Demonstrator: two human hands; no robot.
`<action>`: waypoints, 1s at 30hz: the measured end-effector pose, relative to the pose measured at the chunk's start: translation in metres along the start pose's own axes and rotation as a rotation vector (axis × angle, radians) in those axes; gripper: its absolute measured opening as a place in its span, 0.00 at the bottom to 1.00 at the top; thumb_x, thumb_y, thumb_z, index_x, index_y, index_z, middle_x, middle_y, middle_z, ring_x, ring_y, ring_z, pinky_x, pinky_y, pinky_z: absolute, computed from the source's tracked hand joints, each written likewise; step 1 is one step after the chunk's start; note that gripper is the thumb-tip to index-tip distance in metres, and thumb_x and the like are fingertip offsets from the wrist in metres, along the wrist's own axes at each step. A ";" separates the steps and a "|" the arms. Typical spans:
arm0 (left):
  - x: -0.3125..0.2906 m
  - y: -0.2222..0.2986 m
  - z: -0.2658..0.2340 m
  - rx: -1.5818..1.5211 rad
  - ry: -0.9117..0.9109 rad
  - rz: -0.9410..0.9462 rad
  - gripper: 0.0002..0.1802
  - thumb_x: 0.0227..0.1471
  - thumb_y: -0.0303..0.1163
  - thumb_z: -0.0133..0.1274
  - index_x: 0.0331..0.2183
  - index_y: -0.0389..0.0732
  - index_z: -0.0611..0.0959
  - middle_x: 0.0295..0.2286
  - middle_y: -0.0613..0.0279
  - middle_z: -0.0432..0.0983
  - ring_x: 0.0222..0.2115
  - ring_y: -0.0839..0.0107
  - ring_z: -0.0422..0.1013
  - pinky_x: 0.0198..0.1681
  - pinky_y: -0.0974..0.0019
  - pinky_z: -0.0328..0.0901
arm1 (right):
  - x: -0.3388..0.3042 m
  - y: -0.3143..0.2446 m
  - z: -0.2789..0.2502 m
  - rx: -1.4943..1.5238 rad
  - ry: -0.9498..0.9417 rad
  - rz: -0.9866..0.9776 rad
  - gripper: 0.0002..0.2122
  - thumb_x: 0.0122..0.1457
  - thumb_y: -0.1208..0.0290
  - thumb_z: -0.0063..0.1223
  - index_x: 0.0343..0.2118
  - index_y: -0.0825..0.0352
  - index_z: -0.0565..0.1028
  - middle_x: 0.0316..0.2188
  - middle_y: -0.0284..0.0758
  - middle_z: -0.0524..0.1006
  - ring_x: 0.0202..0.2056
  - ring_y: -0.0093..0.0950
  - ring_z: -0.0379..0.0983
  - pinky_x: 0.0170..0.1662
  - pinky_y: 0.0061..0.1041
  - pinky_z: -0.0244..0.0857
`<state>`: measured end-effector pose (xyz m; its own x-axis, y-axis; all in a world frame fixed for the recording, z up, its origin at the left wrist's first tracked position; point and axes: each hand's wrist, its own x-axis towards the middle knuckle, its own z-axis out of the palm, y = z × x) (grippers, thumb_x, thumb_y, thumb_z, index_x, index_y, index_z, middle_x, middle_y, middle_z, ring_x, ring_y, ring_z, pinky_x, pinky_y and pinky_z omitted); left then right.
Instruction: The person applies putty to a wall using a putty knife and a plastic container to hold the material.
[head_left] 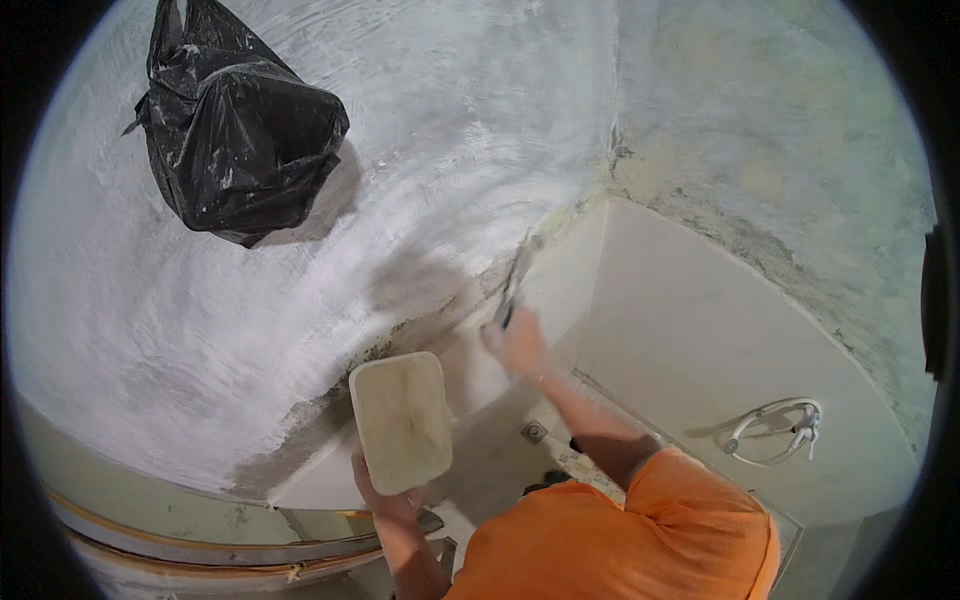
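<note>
My left hand (385, 500) is closed on the lower end of a rectangular off-white plastic tub (402, 422). The tub's inside is smeared with pale residue. Higher up and to the right, my right hand (518, 343) grips a putty knife (516, 283) with a dark handle. Motion smears its blade, which lies along the seam between the whitish plastered wall (400, 160) and the smooth white panel (560, 270) below it. The blur hides whether the blade touches the wall.
A black plastic bag (245, 130) covers something on the wall at upper left. To the right, a white shower hose with handset (790, 430) hangs on the panel. A drain (534, 432) shows below my right hand. Curved orange-edged rails (220, 555) run along the lower left.
</note>
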<state>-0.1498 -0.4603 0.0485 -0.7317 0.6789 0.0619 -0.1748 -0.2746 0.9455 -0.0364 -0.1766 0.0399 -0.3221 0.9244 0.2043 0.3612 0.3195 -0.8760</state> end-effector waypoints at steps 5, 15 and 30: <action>0.016 0.007 0.026 -0.382 0.030 -0.258 0.27 0.65 0.52 0.41 0.53 0.41 0.77 0.45 0.59 0.79 0.40 0.61 0.79 0.35 0.60 0.76 | -0.064 0.021 -0.017 -0.009 -0.050 -0.150 0.21 0.52 0.69 0.57 0.46 0.77 0.72 0.30 0.56 0.77 0.36 0.53 0.77 0.43 0.45 0.69; 0.012 0.010 0.020 -0.465 -0.042 -0.157 0.24 0.64 0.43 0.46 0.54 0.39 0.75 0.47 0.56 0.76 0.45 0.61 0.76 0.46 0.57 0.75 | 0.085 0.066 -0.099 0.051 0.258 0.006 0.17 0.51 0.67 0.57 0.38 0.77 0.74 0.23 0.51 0.76 0.28 0.45 0.77 0.34 0.41 0.69; 0.040 -0.002 0.088 -0.469 0.148 -0.445 0.26 0.68 0.50 0.37 0.54 0.44 0.77 0.46 0.61 0.77 0.41 0.65 0.77 0.39 0.62 0.75 | -0.048 0.049 -0.082 -0.119 -0.168 -0.113 0.29 0.51 0.69 0.55 0.58 0.77 0.68 0.24 0.51 0.74 0.28 0.46 0.76 0.36 0.41 0.70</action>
<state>-0.1205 -0.3728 0.0768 -0.6005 0.7043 -0.3787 -0.7252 -0.2801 0.6290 0.0681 -0.1884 0.0231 -0.5041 0.8367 0.2142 0.4120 0.4509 -0.7918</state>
